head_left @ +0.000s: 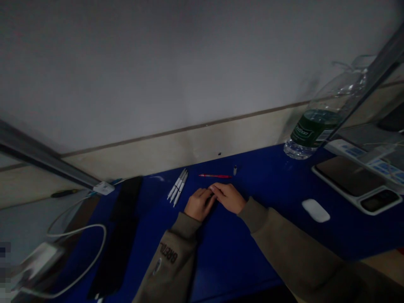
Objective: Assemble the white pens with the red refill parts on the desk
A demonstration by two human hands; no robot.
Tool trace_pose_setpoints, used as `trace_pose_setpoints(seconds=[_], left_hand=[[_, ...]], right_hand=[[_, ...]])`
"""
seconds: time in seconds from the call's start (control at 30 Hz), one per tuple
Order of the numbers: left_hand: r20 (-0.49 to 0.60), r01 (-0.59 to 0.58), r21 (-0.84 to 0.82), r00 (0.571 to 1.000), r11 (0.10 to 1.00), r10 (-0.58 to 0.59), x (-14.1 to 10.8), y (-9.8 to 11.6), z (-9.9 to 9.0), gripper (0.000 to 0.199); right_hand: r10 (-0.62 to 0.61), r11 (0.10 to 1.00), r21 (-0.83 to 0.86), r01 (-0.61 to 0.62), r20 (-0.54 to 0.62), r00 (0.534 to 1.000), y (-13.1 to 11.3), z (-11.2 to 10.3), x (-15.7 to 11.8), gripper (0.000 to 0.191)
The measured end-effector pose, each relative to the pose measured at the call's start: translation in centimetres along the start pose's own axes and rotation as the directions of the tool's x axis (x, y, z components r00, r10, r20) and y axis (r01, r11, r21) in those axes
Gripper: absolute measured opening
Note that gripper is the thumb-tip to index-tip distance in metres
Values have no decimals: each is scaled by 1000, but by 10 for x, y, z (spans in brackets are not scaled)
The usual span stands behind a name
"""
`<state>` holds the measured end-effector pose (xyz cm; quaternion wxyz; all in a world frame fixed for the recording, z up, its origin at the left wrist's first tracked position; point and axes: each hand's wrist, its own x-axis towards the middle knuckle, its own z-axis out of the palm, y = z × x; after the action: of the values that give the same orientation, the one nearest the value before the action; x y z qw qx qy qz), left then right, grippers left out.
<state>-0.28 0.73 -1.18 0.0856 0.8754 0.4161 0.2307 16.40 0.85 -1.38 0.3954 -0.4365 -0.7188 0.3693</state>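
My left hand (199, 203) and my right hand (229, 197) meet at the fingertips over the blue table (232, 252). The fingers of both are closed together; whatever lies between them, if anything, is too small or hidden to make out. Just beyond my hands lies a red pen (215, 176), with a small dark cylindrical piece (235, 170) near its right end. Several white pens (178, 186) lie side by side to the left, just beyond my left hand.
A white mouse (316, 210) and a scale with a dark plate (349, 176) are at the right. Behind them stands a large clear bottle (303, 136) by the wall. Black strips (118, 248) and a white cable (102, 248) lie at the left.
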Motion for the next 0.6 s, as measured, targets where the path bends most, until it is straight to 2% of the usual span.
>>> trace_pose_setpoints(seconds=[0.2, 0.43, 0.6], left_hand=[[5, 55, 37, 998, 998, -56, 1, 2, 1, 26], [6, 142, 142, 989, 980, -145, 2, 4, -2, 30], [36, 119, 134, 992, 984, -125, 1, 3, -2, 31]], right_hand=[[64, 991, 123, -56, -58, 996, 5, 0, 3, 34], [136, 983, 148, -107, -203, 970, 11, -9, 7, 35], [120, 987, 131, -95, -200, 972, 10, -10, 8, 32]])
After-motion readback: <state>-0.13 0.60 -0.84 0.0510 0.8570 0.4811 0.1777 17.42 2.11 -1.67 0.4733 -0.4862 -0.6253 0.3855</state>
